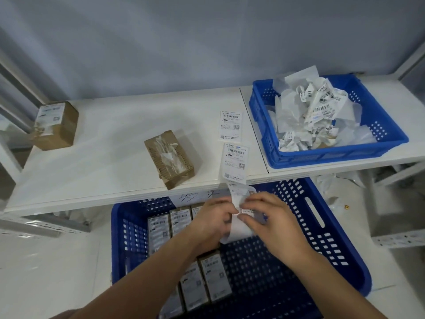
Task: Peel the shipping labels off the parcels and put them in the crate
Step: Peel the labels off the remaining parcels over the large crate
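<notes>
Both my hands meet over a large blue crate (322,229) on the floor, holding a white shipping label (239,229) that curls between them. My left hand (213,217) pinches its left edge and my right hand (269,217) pinches its right side. The strip runs up to two more labels (235,162) lying flat on the white table (103,162). Several labelled brown parcels (158,231) stand in the crate's left part. On the table sit a bare brown parcel (171,157) and a labelled parcel (55,125) at far left.
A smaller blue crate (377,134) at the table's back right is heaped with crumpled peeled labels (310,111). Scraps of paper lie on the floor at right, beside a white metal shelf frame (395,238). A grey wall stands behind the table.
</notes>
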